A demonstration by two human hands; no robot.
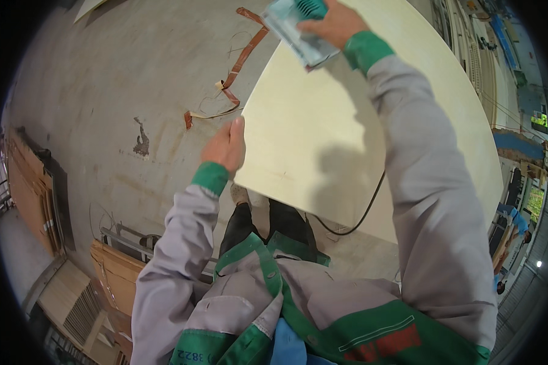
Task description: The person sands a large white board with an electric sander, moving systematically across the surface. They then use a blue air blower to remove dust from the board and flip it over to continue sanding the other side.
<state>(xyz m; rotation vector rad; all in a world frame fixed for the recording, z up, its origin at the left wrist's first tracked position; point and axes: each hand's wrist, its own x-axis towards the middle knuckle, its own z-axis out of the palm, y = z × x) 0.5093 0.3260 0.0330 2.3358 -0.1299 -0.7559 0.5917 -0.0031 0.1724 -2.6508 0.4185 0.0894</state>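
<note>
A large cream-coloured panel (pixel 286 131) spreads out in front of me, one corner close to my legs. My left hand (pixel 226 146) grips its left edge near that corner, thumb up along the edge, the other fingers partly hidden. At the far left edge of the panel, my right hand (pixel 340 25) is wrapped round a teal power sander (pixel 286 30) with a pale, dusty flat base. The sander's top is cut off by the picture's upper rim. From under my right arm a black cable (pixel 366 213) loops over the near edge of the panel.
Torn brown tape strips (pixel 243 61) lie on the grey concrete floor (pixel 103 79) to the left. Stacked brown boards (pixel 33 188) lean at the far left, with more boards (pixel 115 274) beside my left arm. Long panels (pixel 469 55) and other people (pixel 517 219) are at the right.
</note>
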